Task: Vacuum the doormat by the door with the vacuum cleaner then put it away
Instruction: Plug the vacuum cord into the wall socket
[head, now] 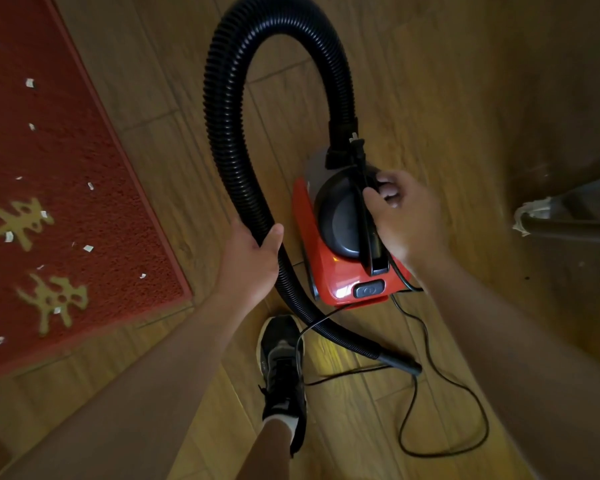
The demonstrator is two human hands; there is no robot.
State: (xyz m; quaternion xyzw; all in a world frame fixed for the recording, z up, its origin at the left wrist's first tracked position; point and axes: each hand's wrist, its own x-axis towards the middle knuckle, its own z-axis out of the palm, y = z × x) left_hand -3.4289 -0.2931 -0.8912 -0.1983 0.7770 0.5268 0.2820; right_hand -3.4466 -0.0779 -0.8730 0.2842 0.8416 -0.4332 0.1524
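A: Is the red bristly doormat [59, 188] vacuumed?

B: No, white paper scraps still dot it at nine o'clock. The left hand [248, 261] wraps the ribbed black hose [222, 133]; the right hand [400, 213] curls around the red canister vacuum's [329, 268] black handle [366, 216], centre frame.

A: So cleaning and stowing remain.

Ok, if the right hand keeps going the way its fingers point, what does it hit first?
The black carry handle on the vacuum cleaner. The right hand has its fingertips right at it already, though actual contact is hard to judge through the blur.
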